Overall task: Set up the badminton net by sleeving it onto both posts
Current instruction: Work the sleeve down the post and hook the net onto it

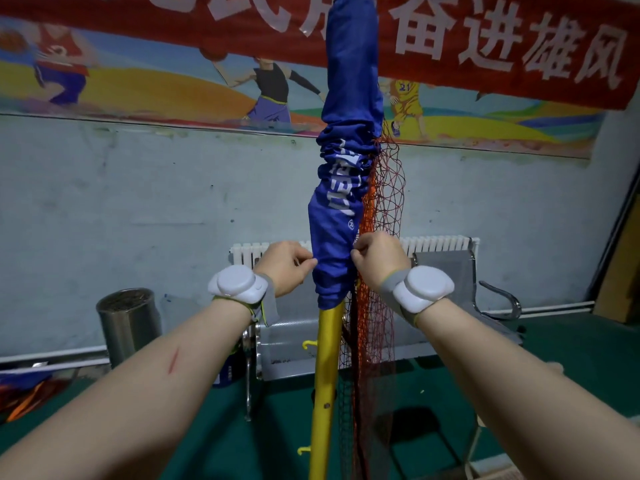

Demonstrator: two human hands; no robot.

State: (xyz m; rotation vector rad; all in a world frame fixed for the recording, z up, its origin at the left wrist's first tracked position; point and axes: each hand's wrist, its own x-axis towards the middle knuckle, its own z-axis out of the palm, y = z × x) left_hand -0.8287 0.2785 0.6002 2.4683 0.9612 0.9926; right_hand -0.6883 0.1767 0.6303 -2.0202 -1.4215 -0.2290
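Note:
A yellow post stands upright in front of me with small yellow hooks on its left side. The net's blue fabric sleeve, printed with white letters, is bunched over the post's upper part, its lower hem at about wrist height. Red-orange net mesh hangs down the sleeve's right side toward the floor. My left hand pinches the sleeve's left edge. My right hand grips the sleeve's right edge where the mesh joins it. Both wrists carry white round devices.
A metal bench and a white radiator stand behind the post against the pale wall. A steel cylindrical bin is at the left. A red banner and a mural hang above. Green floor lies below.

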